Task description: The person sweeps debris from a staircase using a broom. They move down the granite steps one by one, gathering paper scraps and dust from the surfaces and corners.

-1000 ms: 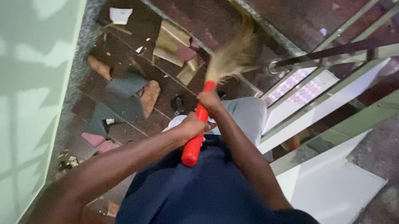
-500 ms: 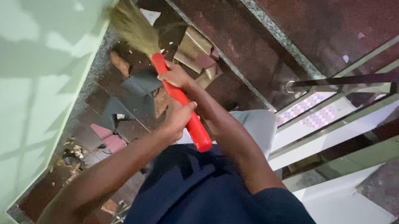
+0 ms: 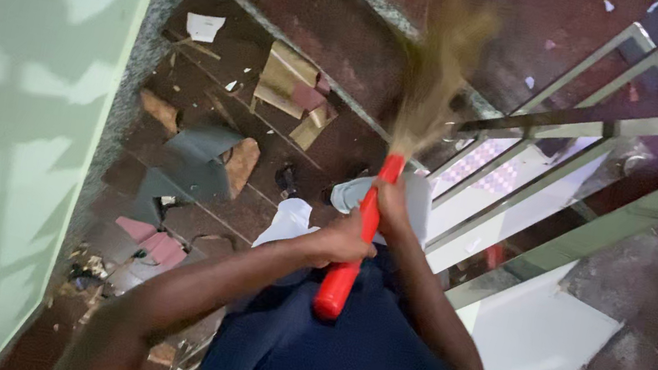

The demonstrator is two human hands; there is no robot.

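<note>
both the left hand (image 3: 341, 244) and right hand (image 3: 389, 208) had fingers wrapped tight on the red-handled broom (image 3: 361, 230), bristles beyond them near the railing (image 3: 584, 129); short, low strokes toward the cardboard scraps (image 3: 291, 91) seemed best.

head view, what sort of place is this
Most likely an indoor stairwell: dark tiled steps, a metal stair railing and a pale green wall, with scraps of debris littering the step.
</note>
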